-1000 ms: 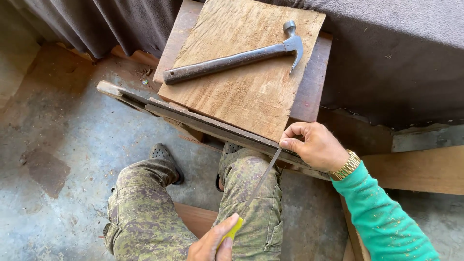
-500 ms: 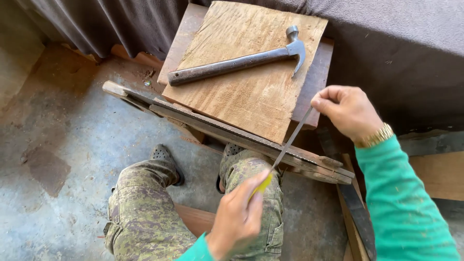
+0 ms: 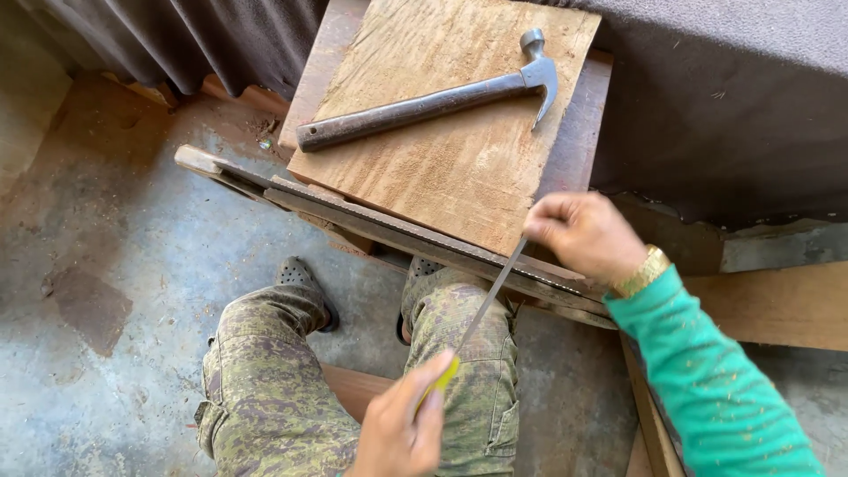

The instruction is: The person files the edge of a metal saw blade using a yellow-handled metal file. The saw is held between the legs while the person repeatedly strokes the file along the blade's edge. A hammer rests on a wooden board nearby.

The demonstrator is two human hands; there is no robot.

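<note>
Two hands work one slim metal file [image 3: 488, 296] in the head view. Right hand [image 3: 585, 234], at about 3 o'clock from frame centre, is pinched shut on the file's far tip, where the tip meets the toothed edge of a saw blade [image 3: 415, 231]. Left hand [image 3: 399, 430], at 6 o'clock by the bottom edge, is closed around the file's yellow handle [image 3: 444, 374]. File shaft runs diagonally from 7 o'clock up to 1 o'clock, passing above the person's camouflage-trousered knee [image 3: 464, 322].

Saw blade lies clamped between long wooden strips [image 3: 231, 175] that slant from 10 o'clock down to 4 o'clock across the frame, in front of a wooden board [image 3: 459, 163]. Board rests on a darker wooden stool top [image 3: 579, 132] at 12 o'clock. On the board lies a claw hammer [image 3: 424, 104], head toward 2 o'clock, handle end toward 9 o'clock, well apart from both hands.

At 5 o'clock, a green sleeve [image 3: 707, 380] and a gold-coloured wristwatch [image 3: 642, 271] cover the right forearm. Concrete floor [image 3: 115, 265] fills the 8 o'clock side; a dark shoe [image 3: 305, 283] stands on it under the strips.
</note>
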